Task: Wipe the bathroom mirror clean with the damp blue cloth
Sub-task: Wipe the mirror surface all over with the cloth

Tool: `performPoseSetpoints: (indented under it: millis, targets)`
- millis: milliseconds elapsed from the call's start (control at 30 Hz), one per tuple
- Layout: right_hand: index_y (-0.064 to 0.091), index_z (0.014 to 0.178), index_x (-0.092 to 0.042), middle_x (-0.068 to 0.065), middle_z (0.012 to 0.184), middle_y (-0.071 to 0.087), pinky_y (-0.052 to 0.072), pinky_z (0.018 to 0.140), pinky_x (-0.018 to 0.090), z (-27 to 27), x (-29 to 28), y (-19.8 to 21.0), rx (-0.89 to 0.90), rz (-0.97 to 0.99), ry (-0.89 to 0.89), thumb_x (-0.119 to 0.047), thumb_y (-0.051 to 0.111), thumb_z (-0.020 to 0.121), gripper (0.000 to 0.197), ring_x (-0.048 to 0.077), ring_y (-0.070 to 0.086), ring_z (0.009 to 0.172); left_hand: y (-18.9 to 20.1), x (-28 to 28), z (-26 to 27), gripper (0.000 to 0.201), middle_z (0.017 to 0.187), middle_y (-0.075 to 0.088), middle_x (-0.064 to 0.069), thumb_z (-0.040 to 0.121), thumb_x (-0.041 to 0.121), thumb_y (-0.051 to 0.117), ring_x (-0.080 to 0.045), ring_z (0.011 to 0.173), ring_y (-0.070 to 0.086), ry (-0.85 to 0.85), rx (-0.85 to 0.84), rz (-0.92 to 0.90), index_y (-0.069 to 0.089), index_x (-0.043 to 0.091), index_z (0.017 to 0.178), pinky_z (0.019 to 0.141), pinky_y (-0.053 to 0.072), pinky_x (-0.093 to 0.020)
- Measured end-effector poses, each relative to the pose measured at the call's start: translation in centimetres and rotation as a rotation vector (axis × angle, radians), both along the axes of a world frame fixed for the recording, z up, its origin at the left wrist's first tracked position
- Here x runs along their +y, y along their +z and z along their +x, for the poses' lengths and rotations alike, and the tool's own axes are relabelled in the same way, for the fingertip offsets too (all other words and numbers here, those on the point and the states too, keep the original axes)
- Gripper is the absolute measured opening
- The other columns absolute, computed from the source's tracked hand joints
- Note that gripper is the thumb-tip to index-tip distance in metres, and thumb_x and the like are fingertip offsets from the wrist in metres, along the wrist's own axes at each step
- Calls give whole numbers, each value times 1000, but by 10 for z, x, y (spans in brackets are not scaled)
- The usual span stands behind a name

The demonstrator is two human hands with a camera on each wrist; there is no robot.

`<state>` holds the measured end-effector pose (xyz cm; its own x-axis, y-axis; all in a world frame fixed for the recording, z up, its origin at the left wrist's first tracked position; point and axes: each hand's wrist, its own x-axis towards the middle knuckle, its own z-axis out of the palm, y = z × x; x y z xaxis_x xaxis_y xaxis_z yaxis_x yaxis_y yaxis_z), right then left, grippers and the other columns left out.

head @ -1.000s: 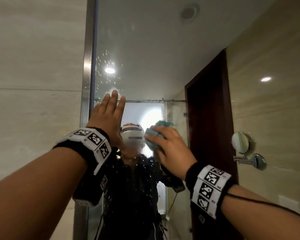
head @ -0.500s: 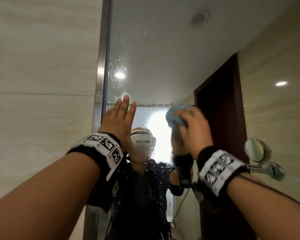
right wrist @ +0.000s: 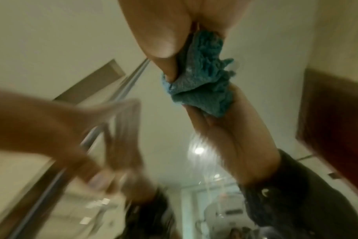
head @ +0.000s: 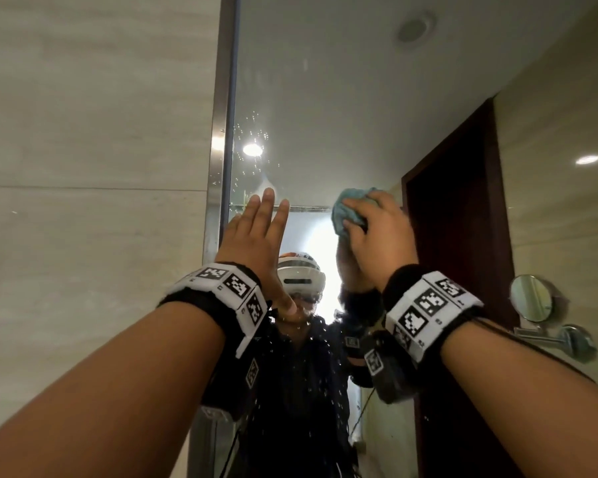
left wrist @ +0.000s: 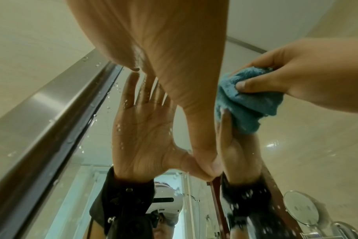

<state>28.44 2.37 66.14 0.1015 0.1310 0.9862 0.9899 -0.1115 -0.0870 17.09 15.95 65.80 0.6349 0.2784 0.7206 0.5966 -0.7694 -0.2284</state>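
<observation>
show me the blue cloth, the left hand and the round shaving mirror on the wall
blue cloth [head: 346, 212], head view, on the bunched fabric above the thumb
left hand [head: 252, 236], head view, on the back of the hand
round shaving mirror [head: 529, 298], head view, on its glass face

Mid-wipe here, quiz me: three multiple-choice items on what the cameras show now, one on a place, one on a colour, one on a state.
1. Where do water droplets cluster on the mirror?
A. beside its left frame, above the left hand
B. along its top edge
C. over the reflected door

2. What colour is the cloth?
A. white
B. blue
C. yellow

3. How is the left hand?
A. clenched in a fist
B. gripping the cloth
C. flat, fingers straight, against the glass

Answers:
1. A: the specks sit near the metal frame.
2. B: the bunched cloth in the right hand is blue.
3. C: the left wrist view shows fingertips meeting their reflection.
</observation>
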Motion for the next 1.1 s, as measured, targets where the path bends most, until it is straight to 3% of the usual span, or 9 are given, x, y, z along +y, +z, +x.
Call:
performPoseSetpoints:
  millis: [133,233,367,467,567,667,733,967,1100]
  targets:
    - [66,114,-11,11,131,52,29,95,17,-9,14,-41,-270,-357,-120,-4,63,82,32,25,53,112,0,1,1,154,147,-39,-7,48,72,76,-26,139,-29,4,-6,15,-34,17,140,113,-9,-39]
    - [63,118,-10,5,125,52,27,89,4,0,1,-12,-185,-366,-22,-2,55,87,32,2,52,110,0,3,2,154,148,-39,-7,48,71,77,-25,139,-29,0,-11,19,-33,17,141,113,-10,-38]
    - [60,122,-15,11,131,49,28,95,19,14,2,27,-20,-15,-199,-9,55,88,35,26,46,118,1,4,2,153,148,-39,-6,49,67,79,-25,139,-29,-14,-17,13,-32,18,142,110,-12,-37]
    - [59,124,-14,10,136,46,15,97,9,0,15,-3,-162,-214,-167,-3,56,83,43,23,42,120,1,5,2,153,147,-39,-8,50,68,79,-27,139,-29,-16,-13,27,-34,17,140,110,-13,-39]
    - [53,131,-22,6,143,41,23,104,22,-3,10,-12,-318,-423,-170,-6,54,83,51,24,40,127,2,4,1,150,147,-41,-8,52,70,76,-28,138,-30,-31,-6,24,-34,17,140,112,-11,-41]
    - [37,141,-29,0,136,47,26,96,16,-1,1,4,-231,-452,-97,-2,52,81,67,16,42,122,3,4,-6,139,151,-34,-5,59,73,68,-24,141,-25,-138,-26,-13,-30,21,143,117,-5,-43]
    - [29,142,-34,-3,129,51,33,92,22,-2,-2,8,-173,-373,-127,-5,55,80,73,16,42,116,-1,1,-15,123,154,-27,-1,69,72,60,-20,143,-19,-265,-99,-33,-23,24,145,119,3,-45]
    - [55,109,-23,-3,104,54,42,80,27,5,-2,13,-34,-156,-157,-21,70,77,35,16,47,99,-5,-25,-23,57,154,23,4,94,35,50,-11,141,17,-554,-245,182,30,21,145,112,6,-20]
    - [55,106,-20,-6,91,56,44,64,9,0,-3,13,84,-115,104,-8,74,73,40,8,57,81,-1,-33,-12,46,146,37,5,92,20,55,-13,130,37,-653,-255,143,42,21,137,102,30,-20]
